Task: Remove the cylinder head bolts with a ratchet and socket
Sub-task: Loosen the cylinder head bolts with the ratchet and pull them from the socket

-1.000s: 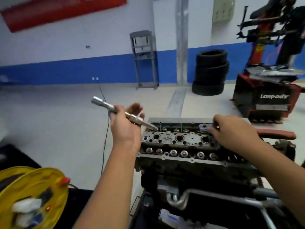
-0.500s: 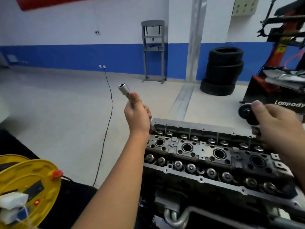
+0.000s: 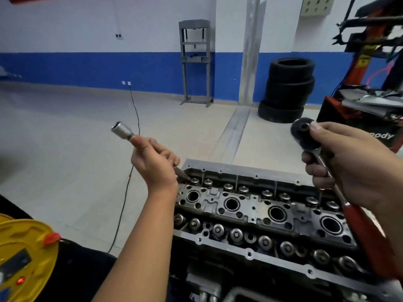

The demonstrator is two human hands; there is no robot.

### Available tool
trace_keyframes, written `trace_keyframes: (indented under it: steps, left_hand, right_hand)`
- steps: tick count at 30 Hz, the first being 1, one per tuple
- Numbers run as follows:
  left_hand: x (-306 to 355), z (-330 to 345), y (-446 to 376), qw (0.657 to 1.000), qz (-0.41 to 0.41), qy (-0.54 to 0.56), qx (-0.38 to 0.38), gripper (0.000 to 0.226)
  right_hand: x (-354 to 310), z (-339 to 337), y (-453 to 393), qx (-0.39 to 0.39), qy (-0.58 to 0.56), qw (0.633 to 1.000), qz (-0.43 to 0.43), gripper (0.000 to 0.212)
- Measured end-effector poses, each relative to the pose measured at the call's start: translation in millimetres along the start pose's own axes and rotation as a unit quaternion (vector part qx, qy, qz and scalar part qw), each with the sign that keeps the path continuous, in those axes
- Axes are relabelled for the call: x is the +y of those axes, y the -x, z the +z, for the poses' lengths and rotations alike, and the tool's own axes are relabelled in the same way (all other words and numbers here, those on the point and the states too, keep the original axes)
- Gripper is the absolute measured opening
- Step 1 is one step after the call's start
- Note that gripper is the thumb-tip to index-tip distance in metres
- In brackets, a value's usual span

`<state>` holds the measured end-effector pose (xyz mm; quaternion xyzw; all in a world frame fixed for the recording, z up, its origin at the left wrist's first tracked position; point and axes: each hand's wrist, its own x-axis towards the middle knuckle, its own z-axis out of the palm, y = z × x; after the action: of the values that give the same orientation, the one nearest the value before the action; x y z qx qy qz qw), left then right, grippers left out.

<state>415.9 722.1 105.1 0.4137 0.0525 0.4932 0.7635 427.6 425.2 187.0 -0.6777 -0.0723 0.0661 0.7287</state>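
A bare cylinder head (image 3: 257, 205) lies low in the middle and right, with four round wells and rows of valve springs. My left hand (image 3: 154, 164) grips a steel extension bar, raised above the head's left end; the socket (image 3: 121, 130) on its tip points up and left. My right hand (image 3: 349, 164) grips a ratchet just below its round black head (image 3: 302, 132), held above the head's right end. The ratchet's red handle (image 3: 366, 234) slants down to the right across the casting. The socket and ratchet are apart.
A yellow cable reel (image 3: 28, 251) sits at lower left, its black cord (image 3: 128, 171) running over the floor to a wall outlet. A stack of tyres (image 3: 287, 90), a grey shop press (image 3: 195, 62) and a red tyre machine (image 3: 366, 118) stand behind.
My right hand lifted the ratchet off the cylinder head and raised it. My left hand swung the extension bar upright so the socket points up. The view moved closer and lower.
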Motion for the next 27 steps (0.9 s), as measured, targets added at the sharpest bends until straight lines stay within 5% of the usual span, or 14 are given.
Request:
trace_keyframes:
  steps: [9,19,27]
  left_hand:
    - [1,0,2,0.999,-0.029,-0.004,-0.038,0.057]
    - [1,7,-9,0.964,-0.100,-0.098,-0.228,0.060]
    - [4,-4,-18,0.933,-0.159,-0.007,-0.324,0.071]
  right_hand:
    - [17,26,0,0.031,-0.010,0.999,0.006,0.011]
    - [18,48,9,0.003,0.013,1.000,0.010,0.011]
    - [11,81,15,-0.052,0.015,0.998,0.012,0.013]
